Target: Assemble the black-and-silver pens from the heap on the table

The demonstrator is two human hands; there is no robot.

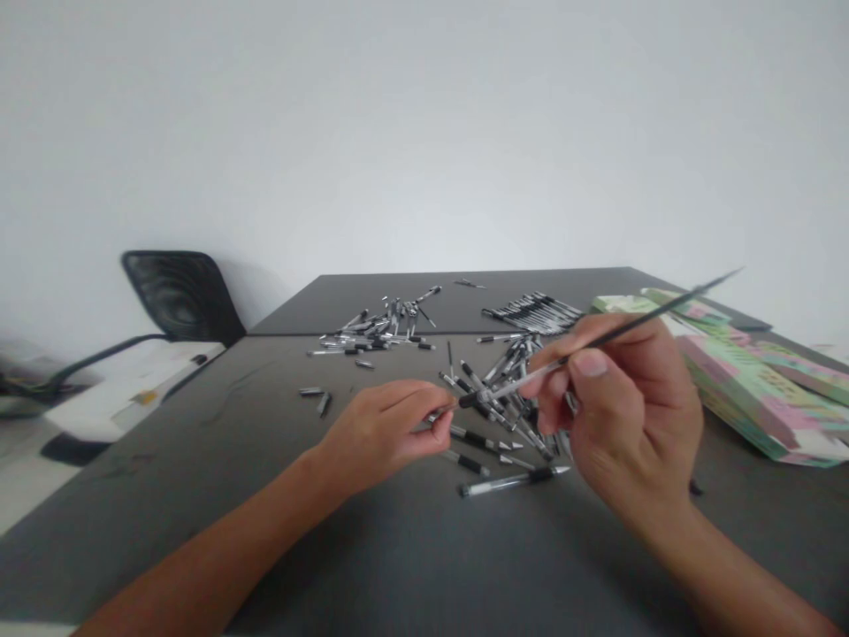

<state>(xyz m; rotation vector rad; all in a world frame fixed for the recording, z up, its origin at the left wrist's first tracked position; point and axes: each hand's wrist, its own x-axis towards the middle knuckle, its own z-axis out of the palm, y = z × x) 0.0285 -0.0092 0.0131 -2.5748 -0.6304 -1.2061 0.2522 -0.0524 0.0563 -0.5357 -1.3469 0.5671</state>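
Right hand pinching a clear gel pen barrel (514,380) with a long black refill (646,323), above loose pens on a dark grey table (165,504).

Right hand (623,416): thumb and fingers pinched on the barrel, refill angled up and away past them. Left hand (388,432): fingers curled in, thumb close, right at the barrel's dark end; can't tell if it grips. Barrel is held in the air over a heap of pens (510,416). Risks: thin refill could bend if forced off-line; a slipped pinch could drop it into the heap. Heap sits directly under the hands, with a loose pen (514,480) just below. Further off: second heap (378,327), neat row of pens (531,311), pen parts (313,394), stacked green-and-pink boxes (749,389) right, black mesh chair (182,296) beyond.
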